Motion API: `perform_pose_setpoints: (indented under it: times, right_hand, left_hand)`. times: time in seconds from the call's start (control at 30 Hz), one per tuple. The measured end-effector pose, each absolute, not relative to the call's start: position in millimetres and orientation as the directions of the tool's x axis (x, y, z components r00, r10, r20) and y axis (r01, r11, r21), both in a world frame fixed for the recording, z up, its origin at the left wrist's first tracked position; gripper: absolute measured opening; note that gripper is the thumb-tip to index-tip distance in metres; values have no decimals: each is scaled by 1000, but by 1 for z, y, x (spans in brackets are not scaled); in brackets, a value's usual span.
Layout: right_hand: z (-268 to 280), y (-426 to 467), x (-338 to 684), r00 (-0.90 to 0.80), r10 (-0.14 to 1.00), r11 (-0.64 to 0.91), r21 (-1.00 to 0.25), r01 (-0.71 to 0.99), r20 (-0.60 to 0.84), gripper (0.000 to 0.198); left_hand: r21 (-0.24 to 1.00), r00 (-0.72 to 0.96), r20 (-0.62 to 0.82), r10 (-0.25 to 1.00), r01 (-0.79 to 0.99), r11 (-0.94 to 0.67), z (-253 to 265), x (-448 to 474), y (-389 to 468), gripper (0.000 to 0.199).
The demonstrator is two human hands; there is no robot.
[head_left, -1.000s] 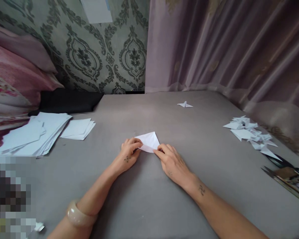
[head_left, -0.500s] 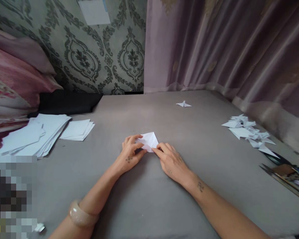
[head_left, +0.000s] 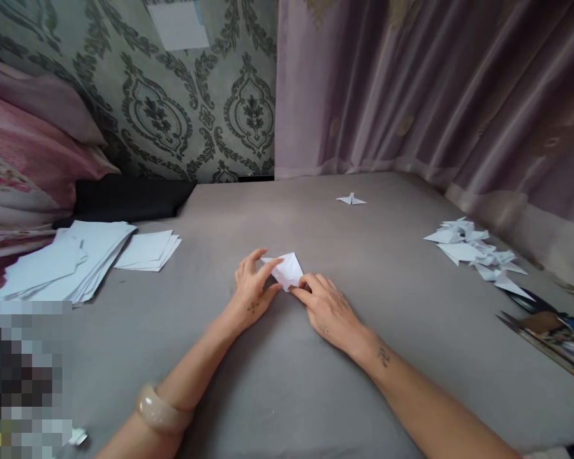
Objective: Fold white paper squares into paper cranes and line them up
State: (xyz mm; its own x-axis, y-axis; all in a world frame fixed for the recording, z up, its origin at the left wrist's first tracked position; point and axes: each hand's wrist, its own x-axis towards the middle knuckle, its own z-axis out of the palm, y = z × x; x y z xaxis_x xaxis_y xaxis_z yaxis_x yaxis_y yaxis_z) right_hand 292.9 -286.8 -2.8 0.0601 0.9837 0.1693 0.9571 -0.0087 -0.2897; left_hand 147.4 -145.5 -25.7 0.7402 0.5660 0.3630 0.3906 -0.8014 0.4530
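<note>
Pinching a folded white paper [head_left: 291, 270] by its near right edge in the right hand [head_left: 332, 312], with the left hand [head_left: 253, 293] spread at its other side, about midway across a gray table [head_left: 277, 382]. Flanked by white sheets [head_left: 95, 252] toward the left edge and heaped paper figures [head_left: 473, 250] along the right. Backed by patterned wallpaper [head_left: 205, 118] and mauve curtains [head_left: 387, 95].

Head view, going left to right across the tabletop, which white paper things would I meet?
Large stack of paper, smaller stack of sheets, partly folded sheet, lone winged origami piece, heap of origami pieces.
</note>
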Motion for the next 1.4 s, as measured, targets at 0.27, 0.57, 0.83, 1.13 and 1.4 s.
perform_pose_setpoints:
  times: [0.27,0.57,0.83,1.13,1.4]
  right_hand:
    - [-1,-288,296,54,983,14,-355,935,178,41]
    - [2,-292,319,91,986,16,-631,776,138,43]
    - [14,-297,327,104,993,-37,-659,752,63,40]
    - [15,-300,335,113,993,-55,-674,737,43,37]
    - [-3,-288,329,341,937,-179,-722,668,83,29]
  left_hand:
    - [404,790,395,469,309,-861,-29,152,-148,19]
    - [450,913,320,254,90,-889,-19,150,-154,29]
    - [321,948,261,184,94,-942,-10,146,-162,32]
    - [186,965,167,203,172,-967,-8,147,-169,41]
    - [182,955,179,238,206,-961,-2,149,-180,44]
